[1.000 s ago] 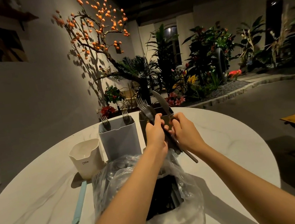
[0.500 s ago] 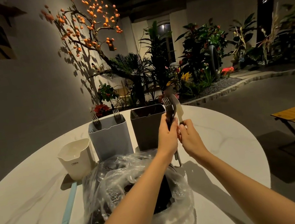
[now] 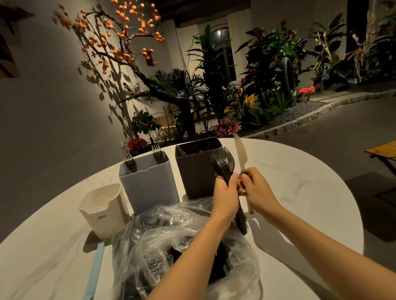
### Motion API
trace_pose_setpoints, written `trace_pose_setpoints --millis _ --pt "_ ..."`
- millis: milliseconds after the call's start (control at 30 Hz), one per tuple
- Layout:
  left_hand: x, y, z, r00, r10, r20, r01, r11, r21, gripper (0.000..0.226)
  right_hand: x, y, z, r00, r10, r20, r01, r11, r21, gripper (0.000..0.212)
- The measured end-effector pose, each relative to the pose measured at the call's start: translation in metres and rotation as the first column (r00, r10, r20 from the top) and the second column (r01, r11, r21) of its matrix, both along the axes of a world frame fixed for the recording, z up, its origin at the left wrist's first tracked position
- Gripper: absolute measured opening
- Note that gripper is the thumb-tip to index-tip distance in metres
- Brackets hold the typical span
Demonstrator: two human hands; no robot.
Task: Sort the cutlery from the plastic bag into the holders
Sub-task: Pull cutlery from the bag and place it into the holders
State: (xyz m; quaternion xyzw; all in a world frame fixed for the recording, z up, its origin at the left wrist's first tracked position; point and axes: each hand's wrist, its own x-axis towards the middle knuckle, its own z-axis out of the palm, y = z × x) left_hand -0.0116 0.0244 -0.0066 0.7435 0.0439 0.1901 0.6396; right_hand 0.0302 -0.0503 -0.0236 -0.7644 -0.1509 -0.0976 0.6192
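Left hand clenched a bunch of dark forks upright by the handles, right hand pinched a pale knife at mid-handle, blade up, both just right of the dark holder and above the bag on the surface. Blue holder at left held two forks, white holder far left looked empty, a blue utensil lay near left of the bag. Cutlery looked like light, stiff, slick plastic that could fan out or slip, so best gripped low on the handles, one type at a time.
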Motion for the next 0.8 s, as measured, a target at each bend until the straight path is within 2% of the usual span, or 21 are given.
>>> trace_pose_setpoints --millis 333,433,600,700,800 --pt "0.001 0.016 0.039 1.0 0.01 0.01 -0.01 1.0 -0.017 0.041 0.001 0.014 0.052 0.988 -0.004 0.152 0.005 1.0 -0.003 0.019" --pt "-0.004 0.028 0.056 0.997 0.075 0.029 -0.076 0.997 0.011 0.044 0.004 0.024 0.069 0.987 0.002 0.163 -0.005 1.0 0.013 0.02" --pt "-0.001 0.06 0.071 0.979 0.192 0.073 -0.198 0.976 0.09 0.063 0.005 0.041 0.093 0.967 0.018 0.255 -0.026 0.999 0.026 0.014" --pt "0.001 0.076 0.079 0.957 0.276 0.087 -0.284 0.953 0.108 0.066 0.007 0.051 0.105 0.946 0.012 0.324 -0.034 0.997 0.065 0.005" --pt "0.003 0.089 0.085 0.934 0.344 0.096 -0.354 0.926 0.126 0.064 0.009 0.059 0.117 0.922 -0.029 0.385 -0.018 0.993 0.12 0.005"
